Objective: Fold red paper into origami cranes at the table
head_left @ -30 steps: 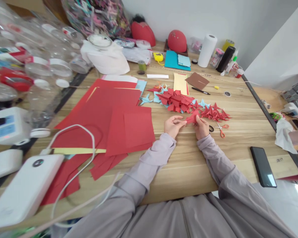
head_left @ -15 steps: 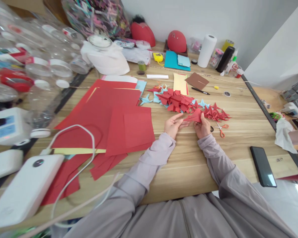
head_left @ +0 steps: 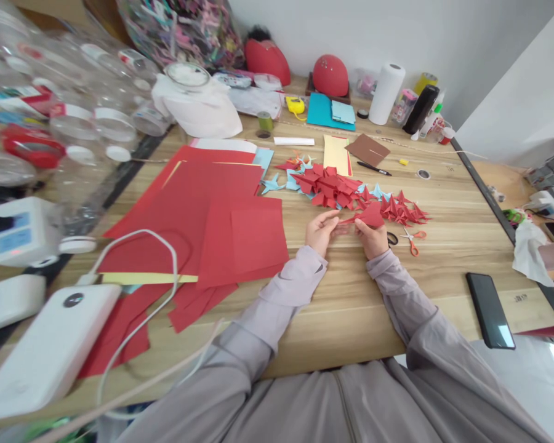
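Between my two hands is a piece of folded red paper [head_left: 373, 215], its narrow tip toward the left and its wider part on the right. My left hand [head_left: 322, 232] pinches the narrow end. With thumb and fingers closed, my right hand [head_left: 372, 237] grips the paper near its middle. Just beyond lies a heap of folded red paper pieces [head_left: 330, 186], with light blue folded pieces [head_left: 273, 184] at its left. More red pointed pieces [head_left: 402, 209] lie to the right. Scissors with orange handles [head_left: 413, 239] rest open beside my right hand.
Red paper sheets [head_left: 258, 234] cover the table's left side. A white power bank [head_left: 50, 351] with a cable sits at the near left, below plastic bottles [head_left: 113, 126]. A black phone [head_left: 489, 311] lies at the right. A pen [head_left: 373, 168] and brown paper [head_left: 368, 149] lie farther back.
My right hand has shifted its grip slightly left along the red paper, its thumb now nearer the middle. The wide part of the paper shows more. My left hand stays in place.
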A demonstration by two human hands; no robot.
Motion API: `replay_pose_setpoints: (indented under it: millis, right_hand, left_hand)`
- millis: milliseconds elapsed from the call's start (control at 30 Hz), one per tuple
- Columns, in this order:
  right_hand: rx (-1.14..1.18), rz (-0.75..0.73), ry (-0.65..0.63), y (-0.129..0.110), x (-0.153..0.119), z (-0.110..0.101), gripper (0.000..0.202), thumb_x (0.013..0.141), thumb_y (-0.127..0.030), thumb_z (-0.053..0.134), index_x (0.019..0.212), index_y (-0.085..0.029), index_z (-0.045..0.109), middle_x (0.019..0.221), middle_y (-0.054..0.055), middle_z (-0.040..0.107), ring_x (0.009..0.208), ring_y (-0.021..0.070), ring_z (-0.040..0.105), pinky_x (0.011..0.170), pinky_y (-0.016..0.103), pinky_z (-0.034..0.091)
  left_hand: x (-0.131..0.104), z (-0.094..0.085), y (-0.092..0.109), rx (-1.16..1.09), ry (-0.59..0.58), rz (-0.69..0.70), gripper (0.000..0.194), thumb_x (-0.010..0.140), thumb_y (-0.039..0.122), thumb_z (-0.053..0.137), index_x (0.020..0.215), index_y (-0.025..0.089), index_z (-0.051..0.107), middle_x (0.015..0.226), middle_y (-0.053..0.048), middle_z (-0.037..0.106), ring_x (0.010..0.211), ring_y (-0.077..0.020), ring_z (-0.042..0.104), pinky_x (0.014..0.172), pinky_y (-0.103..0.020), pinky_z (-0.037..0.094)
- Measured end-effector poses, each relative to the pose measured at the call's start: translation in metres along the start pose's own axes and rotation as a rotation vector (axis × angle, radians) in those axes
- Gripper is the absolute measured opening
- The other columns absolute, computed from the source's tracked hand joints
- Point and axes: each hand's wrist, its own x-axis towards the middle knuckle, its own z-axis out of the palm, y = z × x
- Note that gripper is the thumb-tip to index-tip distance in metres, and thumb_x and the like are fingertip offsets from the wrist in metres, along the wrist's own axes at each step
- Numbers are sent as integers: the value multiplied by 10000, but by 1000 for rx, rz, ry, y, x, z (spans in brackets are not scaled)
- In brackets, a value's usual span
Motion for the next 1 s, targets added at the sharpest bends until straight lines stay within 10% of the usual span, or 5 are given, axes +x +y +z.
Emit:
replay_pose_setpoints:
  millis: [333, 1000]
  right_hand:
    - [118, 75, 9, -6, -1, 3, 209, 575, -265, 769, 599, -169, 585, 559, -47, 565, 526, 81, 491, 524, 228, 420]
    - [256, 206, 37, -8, 1, 2, 222, 531, -249, 806, 642, -149, 641, 566, -37, 624, 498, 80, 546, 478, 211, 452]
  left_hand:
    - [-3, 3, 2, 94, 59, 59, 344, 495, 288, 798, 748, 125, 631, 588, -17, 666, 543, -138, 630, 609, -282, 529]
    - [-3, 2, 3, 106, -67, 32, 475, 529, 287, 776, 949, 123, 626, 677, -28, 688, 633, -177, 665, 694, -350, 544]
